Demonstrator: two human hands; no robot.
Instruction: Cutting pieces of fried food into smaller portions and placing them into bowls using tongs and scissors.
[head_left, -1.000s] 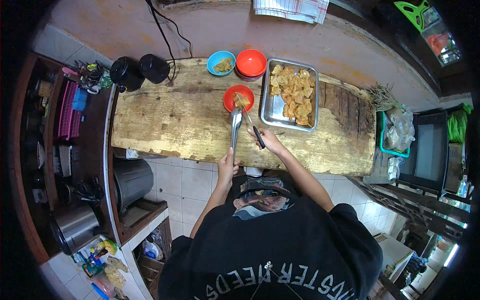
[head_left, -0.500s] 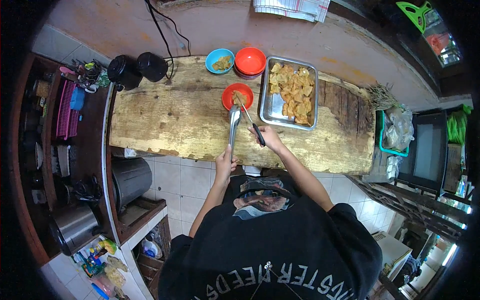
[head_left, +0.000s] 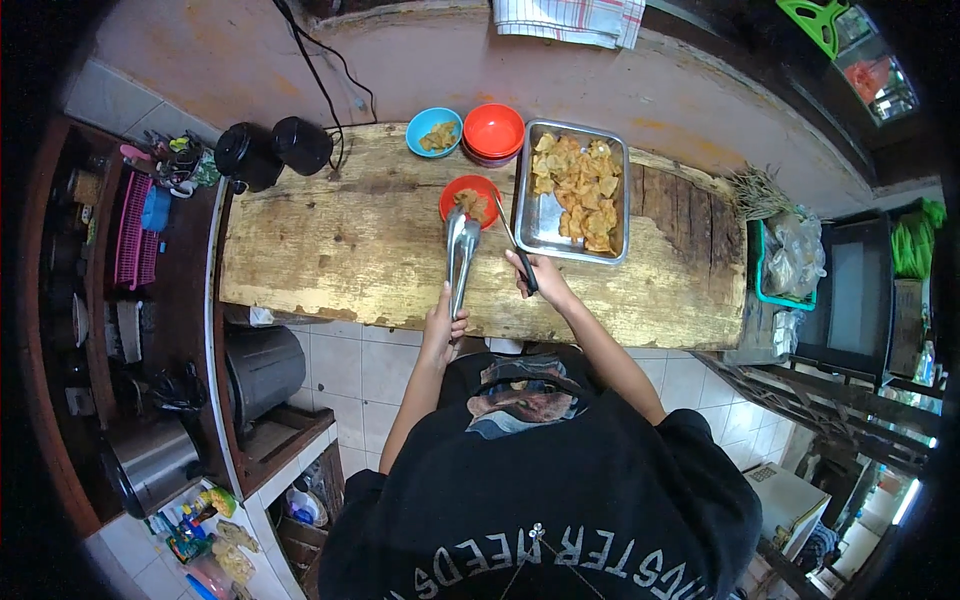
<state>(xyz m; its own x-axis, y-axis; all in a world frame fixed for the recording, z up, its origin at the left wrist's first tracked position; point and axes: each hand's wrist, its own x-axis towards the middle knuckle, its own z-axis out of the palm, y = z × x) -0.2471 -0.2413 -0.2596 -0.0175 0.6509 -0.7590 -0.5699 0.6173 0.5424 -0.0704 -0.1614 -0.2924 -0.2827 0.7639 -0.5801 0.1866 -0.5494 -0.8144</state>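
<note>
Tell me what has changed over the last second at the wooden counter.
Little. The left hand still grips the metal tongs, tips over the food in the small red bowl; tongs and hand have shifted slightly. The right hand still holds the black-handled utensil angled toward that bowl. Nothing was let go. The steel tray of fried pieces, blue bowl and stacked red bowls stayed put.

One head-worn fisheye camera is looking steeply down from above the person, facing the wall ahead; the wooden tabletop is lying across the upper middle, fairly far below, its edges bending toward the rim.
</note>
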